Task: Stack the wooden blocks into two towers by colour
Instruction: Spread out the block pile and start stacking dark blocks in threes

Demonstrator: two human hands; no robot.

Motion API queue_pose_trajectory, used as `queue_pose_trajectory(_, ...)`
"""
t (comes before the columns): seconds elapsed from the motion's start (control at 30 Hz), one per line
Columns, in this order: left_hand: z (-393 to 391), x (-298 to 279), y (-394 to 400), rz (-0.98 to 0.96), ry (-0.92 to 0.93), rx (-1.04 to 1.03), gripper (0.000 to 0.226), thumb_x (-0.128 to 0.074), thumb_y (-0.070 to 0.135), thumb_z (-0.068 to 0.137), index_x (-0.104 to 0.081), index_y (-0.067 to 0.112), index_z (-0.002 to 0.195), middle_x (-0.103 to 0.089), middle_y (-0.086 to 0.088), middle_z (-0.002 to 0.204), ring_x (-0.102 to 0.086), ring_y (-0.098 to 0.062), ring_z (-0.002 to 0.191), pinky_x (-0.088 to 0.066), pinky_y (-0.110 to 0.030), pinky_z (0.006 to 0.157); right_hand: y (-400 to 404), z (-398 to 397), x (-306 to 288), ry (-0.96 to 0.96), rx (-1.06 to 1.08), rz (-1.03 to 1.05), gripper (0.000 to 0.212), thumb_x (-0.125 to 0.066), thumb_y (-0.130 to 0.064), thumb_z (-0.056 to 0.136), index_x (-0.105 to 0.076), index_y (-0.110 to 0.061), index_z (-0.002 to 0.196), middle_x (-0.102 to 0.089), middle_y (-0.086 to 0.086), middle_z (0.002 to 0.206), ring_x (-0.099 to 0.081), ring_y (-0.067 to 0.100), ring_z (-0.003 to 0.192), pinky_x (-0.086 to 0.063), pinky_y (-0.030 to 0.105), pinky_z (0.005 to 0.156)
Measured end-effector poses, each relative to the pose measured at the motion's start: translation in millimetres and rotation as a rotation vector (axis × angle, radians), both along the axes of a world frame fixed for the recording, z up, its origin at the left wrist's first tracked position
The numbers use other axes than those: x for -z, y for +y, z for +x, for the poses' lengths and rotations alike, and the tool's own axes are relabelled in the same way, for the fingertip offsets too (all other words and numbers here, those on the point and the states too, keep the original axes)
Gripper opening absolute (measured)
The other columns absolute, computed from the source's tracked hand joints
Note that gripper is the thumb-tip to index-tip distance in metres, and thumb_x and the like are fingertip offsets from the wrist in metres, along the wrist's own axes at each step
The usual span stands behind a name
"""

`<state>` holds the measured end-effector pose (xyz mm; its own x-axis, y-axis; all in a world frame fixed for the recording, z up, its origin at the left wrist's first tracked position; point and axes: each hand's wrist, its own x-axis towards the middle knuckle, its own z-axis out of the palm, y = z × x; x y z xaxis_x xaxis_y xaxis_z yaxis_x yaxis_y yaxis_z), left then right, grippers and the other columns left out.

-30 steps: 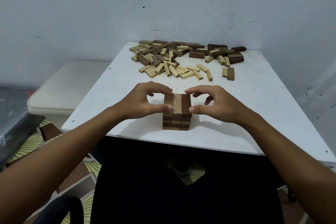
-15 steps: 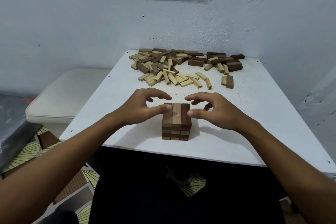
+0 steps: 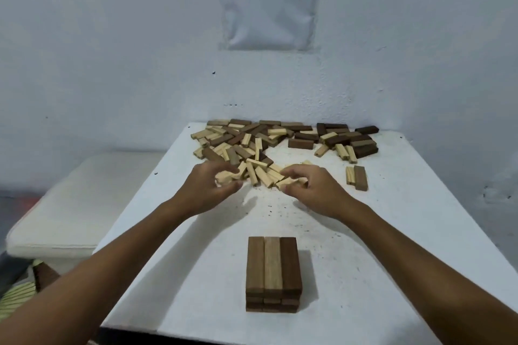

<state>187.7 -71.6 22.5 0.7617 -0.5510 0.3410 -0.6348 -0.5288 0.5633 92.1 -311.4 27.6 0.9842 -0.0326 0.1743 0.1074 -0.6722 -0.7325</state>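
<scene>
With the short dark-brown wooden block tower (image 3: 274, 274) standing near the front edge of the white table (image 3: 406, 232), both hands are gathering pale wooden blocks (image 3: 263, 176) from the scattered pile, the left hand (image 3: 213, 187) curling round one and the right hand (image 3: 311, 190) pinching another, probably to start the light tower beside it.

White printed paper sheet in clear plastic sleeve (image 3: 270, 0), taped to wall: several lines of small dark txt, too blurred to read. No other txt or nos. legible.
</scene>
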Motion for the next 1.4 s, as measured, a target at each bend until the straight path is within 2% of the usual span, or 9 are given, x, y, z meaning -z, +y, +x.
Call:
queue_pose_trajectory(0.13, 35, 18, -6, 0.096, -0.092, -0.009, 0.061, -0.051, 0.062, 0.078, -0.067, 0.018, 0.117, -0.065, -0.001, 0.122, -0.055, -0.019, 0.118, -0.046, -0.042, 0.097, 14, 44, 9, -0.008, -0.073, -0.222, 0.042, -0.056, -0.026, 0.095, -0.053, -0.018, 0.136, -0.048, 0.002, 0.144, -0.042, 0.018, 0.133, -0.038, 0.036, 0.107)
queue_pose_trajectory(0.23, 45, 27, -13, 0.192, -0.091, -0.008, 0.078, -0.040, 0.067, 0.080, -0.050, 0.018, 0.140, -0.041, -0.004, 0.151, -0.027, -0.026, 0.144, -0.027, -0.048, 0.115, 25, 73, 17, -0.037, -0.137, -0.465, 0.049, -0.045, -0.031, 0.100, -0.038, -0.023, 0.147, -0.026, 0.001, 0.158, -0.013, 0.021, 0.148, -0.023, 0.040, 0.117)
queue_pose_trajectory(0.33, 51, 37, -18, 0.289, -0.086, -0.014, 0.089, -0.024, 0.075, 0.080, -0.026, 0.023, 0.152, -0.014, 0.005, 0.161, 0.000, -0.015, 0.150, -0.007, -0.049, 0.120, 33, 93, 21, -0.071, -0.227, -0.621, 0.050, -0.034, -0.035, 0.103, -0.027, -0.022, 0.152, -0.012, -0.001, 0.162, 0.001, 0.019, 0.150, -0.013, 0.042, 0.120)
queue_pose_trajectory(0.6, 67, 48, -5, 0.317, -0.045, -0.010, 0.101, -0.006, 0.090, 0.074, -0.020, 0.029, 0.154, 0.001, 0.017, 0.160, 0.018, -0.002, 0.145, 0.006, -0.047, 0.120, -7, 99, 24, -0.043, -0.146, -0.550, 0.048, -0.039, -0.043, 0.101, -0.042, -0.023, 0.144, -0.039, -0.004, 0.152, -0.023, 0.014, 0.145, -0.025, 0.033, 0.112)
queue_pose_trajectory(0.93, 63, 50, -11, 0.191, -0.117, 0.016, 0.064, -0.023, 0.063, 0.091, -0.046, 0.032, 0.142, -0.031, 0.009, 0.155, -0.007, -0.009, 0.148, -0.001, -0.051, 0.118, -48, 105, 22, -0.061, 0.112, -0.234, 0.034, -0.052, -0.020, 0.097, -0.059, -0.018, 0.130, -0.055, 0.001, 0.136, -0.054, 0.020, 0.121, -0.045, 0.037, 0.099)
queue_pose_trajectory(1.03, 62, 47, -11, 0.106, -0.175, 0.043, 0.051, -0.032, 0.049, 0.095, -0.061, 0.026, 0.131, -0.051, 0.006, 0.140, -0.030, -0.011, 0.137, -0.017, -0.051, 0.114, -37, 109, 16, 0.001, 0.047, -0.199, 0.036, -0.053, -0.018, 0.095, -0.059, -0.023, 0.130, -0.061, -0.001, 0.128, -0.064, 0.018, 0.097, -0.052, 0.038, 0.085)
queue_pose_trajectory(1.1, 67, 45, -8, 0.077, -0.213, 0.044, 0.044, -0.038, 0.041, 0.095, -0.066, 0.022, 0.123, -0.058, 0.006, 0.129, -0.041, -0.015, 0.127, -0.031, -0.052, 0.106, -36, 113, 16, 0.068, 0.005, -0.341, 0.038, -0.058, -0.021, 0.092, -0.060, -0.025, 0.129, -0.061, -0.001, 0.128, -0.057, 0.019, 0.114, -0.046, 0.041, 0.097)
queue_pose_trajectory(1.3, 82, 45, 0, 0.112, -0.051, 0.043, 0.056, -0.047, 0.059, 0.082, -0.059, 0.032, 0.130, -0.045, 0.011, 0.141, -0.026, -0.022, 0.141, -0.026, -0.048, 0.112, -38, 114, 18, 0.003, 0.040, -0.349, 0.029, -0.066, -0.023, 0.090, -0.068, -0.020, 0.119, -0.068, -0.003, 0.116, -0.058, 0.016, 0.111, -0.046, 0.039, 0.099)
queue_pose_trajectory(1.4, 87, 44, -2, 0.077, -0.063, 0.053, 0.055, -0.055, 0.061, 0.078, -0.065, 0.029, 0.121, -0.057, 0.006, 0.132, -0.038, -0.024, 0.134, -0.034, -0.051, 0.108, -41, 115, 21, -0.106, 0.075, -0.356, 0.025, -0.068, -0.023, 0.088, -0.070, -0.018, 0.113, -0.071, -0.003, 0.105, -0.062, 0.016, 0.099, -0.049, 0.038, 0.090)
